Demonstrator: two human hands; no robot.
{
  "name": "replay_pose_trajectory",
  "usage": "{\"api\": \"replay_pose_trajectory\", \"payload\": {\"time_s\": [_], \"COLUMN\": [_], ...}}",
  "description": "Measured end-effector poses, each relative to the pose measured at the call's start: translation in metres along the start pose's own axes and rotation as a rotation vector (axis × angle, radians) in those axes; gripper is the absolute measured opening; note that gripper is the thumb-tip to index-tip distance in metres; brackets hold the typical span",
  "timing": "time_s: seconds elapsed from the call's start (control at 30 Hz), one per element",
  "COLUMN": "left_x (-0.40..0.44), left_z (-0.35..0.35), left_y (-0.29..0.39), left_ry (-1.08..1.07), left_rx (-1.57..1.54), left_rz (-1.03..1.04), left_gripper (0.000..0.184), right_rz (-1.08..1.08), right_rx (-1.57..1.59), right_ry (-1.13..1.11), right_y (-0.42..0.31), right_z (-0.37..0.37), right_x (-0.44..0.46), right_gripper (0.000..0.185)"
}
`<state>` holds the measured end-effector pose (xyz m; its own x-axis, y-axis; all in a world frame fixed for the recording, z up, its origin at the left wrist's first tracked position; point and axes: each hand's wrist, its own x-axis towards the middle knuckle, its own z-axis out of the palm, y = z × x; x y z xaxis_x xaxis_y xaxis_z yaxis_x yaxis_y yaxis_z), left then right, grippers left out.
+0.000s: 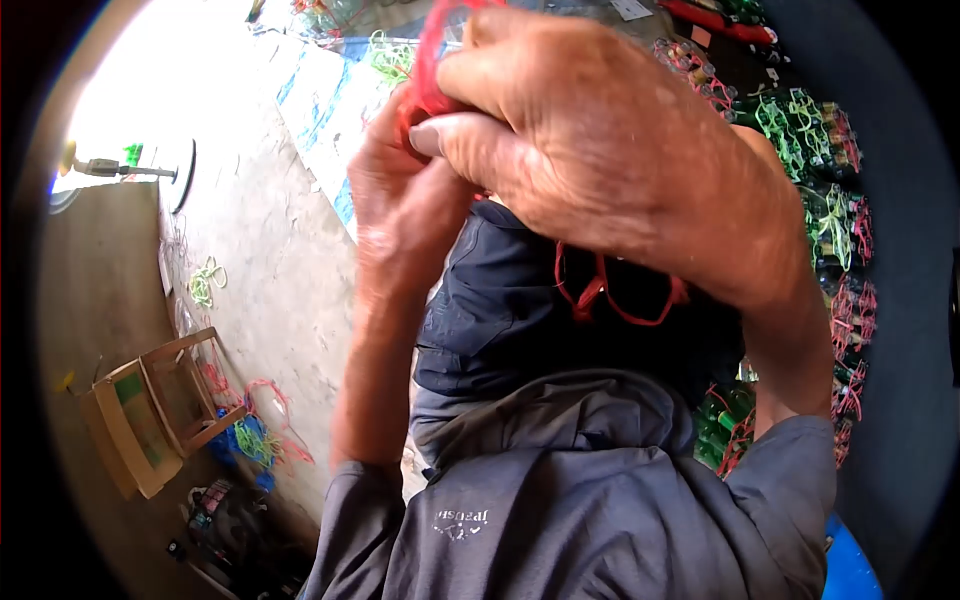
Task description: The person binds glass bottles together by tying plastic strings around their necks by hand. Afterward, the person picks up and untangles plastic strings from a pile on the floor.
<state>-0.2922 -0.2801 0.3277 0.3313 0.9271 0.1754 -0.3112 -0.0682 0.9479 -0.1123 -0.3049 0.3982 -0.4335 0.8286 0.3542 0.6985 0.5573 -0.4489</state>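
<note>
Red plastic strand (430,62) runs up from between my two hands, which are together near the top of the view. My right hand (590,130) is closed, thumb and fingers pinching the red strand. Just left of it and partly behind it, my left hand (395,185) is closed around the lower part of the same strand. More red strand (640,318) lies in loops with a knot on my dark-clad lap (490,290). The fingertips of my left hand are mostly hidden behind my right hand.
Green bottles (835,215) wrapped in red and green strands line the right side. A blue and white sheet (320,110) lies on the floor ahead. At the lower left are a cardboard box (140,425), tangled strands (258,440) and a dark bag (235,525).
</note>
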Motion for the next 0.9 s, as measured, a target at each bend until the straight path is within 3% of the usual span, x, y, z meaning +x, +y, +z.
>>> {"api": "replay_pose_trajectory", "payload": {"time_s": [0.1, 0.23, 0.4, 0.5, 0.63, 0.67, 0.73, 0.9], "left_x": [0.020, 0.052, 0.090, 0.100, 0.111, 0.110, 0.107, 0.093], "left_z": [-0.021, -0.083, -0.193, -0.206, -0.252, -0.278, -0.274, -0.267], "left_y": [0.007, 0.028, 0.067, 0.071, 0.039, 0.023, -0.017, -0.144], "left_ry": [0.017, 0.190, 0.390, 0.693, 0.887, 0.737, 0.736, 0.465], "left_rx": [-0.023, -0.023, -0.003, 0.141, 0.456, 0.474, 0.520, 0.458], "left_rz": [-0.003, 0.052, 0.269, 0.430, 0.532, 0.542, 0.454, 0.008], "left_gripper": [0.016, 0.006, 0.005, 0.002, 0.004, 0.006, 0.007, 0.019], "right_rz": [0.049, 0.237, 0.570, 0.622, 0.624, 0.612, 0.582, 0.569], "right_rx": [0.025, 0.567, 0.126, -0.051, -0.142, -0.182, -0.114, -0.307], "right_ry": [0.109, 0.220, 0.264, 0.340, 0.379, 0.399, 0.472, 0.469], "right_y": [-0.014, 0.025, 0.064, 0.077, 0.079, 0.079, 0.087, 0.096], "right_z": [-0.038, -0.061, -0.068, -0.053, -0.032, -0.027, -0.018, -0.006], "right_x": [0.007, -0.029, -0.096, -0.132, -0.158, -0.161, -0.167, -0.165], "right_gripper": [0.021, 0.017, 0.020, 0.018, 0.018, 0.018, 0.018, 0.019]}}
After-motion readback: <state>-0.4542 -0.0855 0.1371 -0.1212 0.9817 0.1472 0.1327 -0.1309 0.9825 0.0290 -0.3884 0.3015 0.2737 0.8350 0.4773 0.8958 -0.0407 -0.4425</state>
